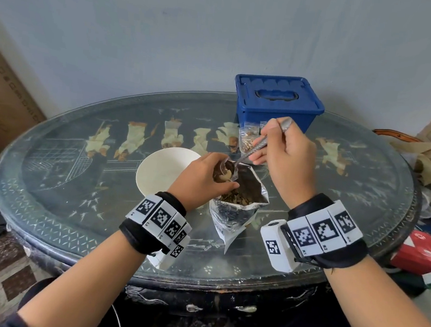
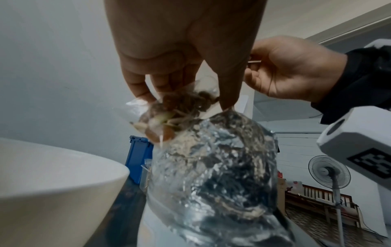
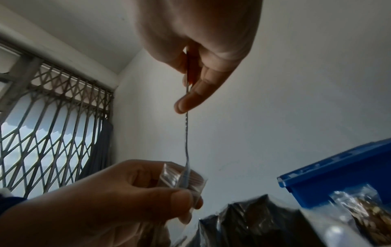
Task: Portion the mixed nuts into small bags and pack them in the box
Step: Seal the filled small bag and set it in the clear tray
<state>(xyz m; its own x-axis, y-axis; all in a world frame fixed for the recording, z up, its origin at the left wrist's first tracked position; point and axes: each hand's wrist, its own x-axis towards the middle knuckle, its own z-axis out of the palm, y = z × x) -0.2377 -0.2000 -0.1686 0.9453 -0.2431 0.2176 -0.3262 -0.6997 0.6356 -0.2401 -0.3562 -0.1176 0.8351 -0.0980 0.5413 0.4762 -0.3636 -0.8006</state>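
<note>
While pinched: crinkly clear bag [image 1: 224,173]

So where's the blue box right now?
In the head view the blue box sits lid on at the table's far right edge, just behind the filled small bags.

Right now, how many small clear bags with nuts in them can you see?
2. One small bag is held in the left hand over the open foil pouch. Another filled bag lies before the blue box; more may be hidden behind the right hand.
</note>
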